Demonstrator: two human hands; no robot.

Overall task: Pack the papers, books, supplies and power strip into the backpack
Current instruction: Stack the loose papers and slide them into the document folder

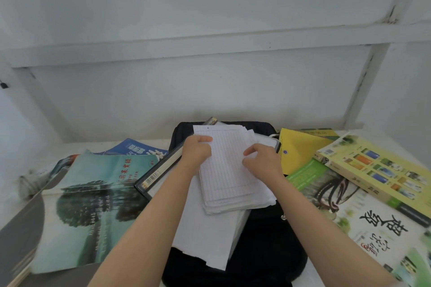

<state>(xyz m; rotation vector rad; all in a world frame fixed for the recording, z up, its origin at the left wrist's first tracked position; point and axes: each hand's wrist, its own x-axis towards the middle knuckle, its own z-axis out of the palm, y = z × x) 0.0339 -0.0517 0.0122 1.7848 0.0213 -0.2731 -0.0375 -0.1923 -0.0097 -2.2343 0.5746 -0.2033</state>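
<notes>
Holding the lined papers (227, 177) from both sides, the person works over the middle of the tabletop in the head view. The left hand (197, 151) has its fingers curled round the stack's left edge near the far corner, thumb on top. The right hand (263, 158) pinches the right edge opposite, fingers bent. The stack's long axis runs away from the person, and both hands grip its far half, about equally near. Directly beneath lies the black backpack (263, 244), with larger white sheets (205, 230) spread across its left part, so the papers probably only need to go down or forward into it. Where its mouth lies cannot be told. A teal book (93, 198) lies toward the left edge of the tabletop, and a yellow book (377, 170) toward the right edge, both unpacked.
</notes>
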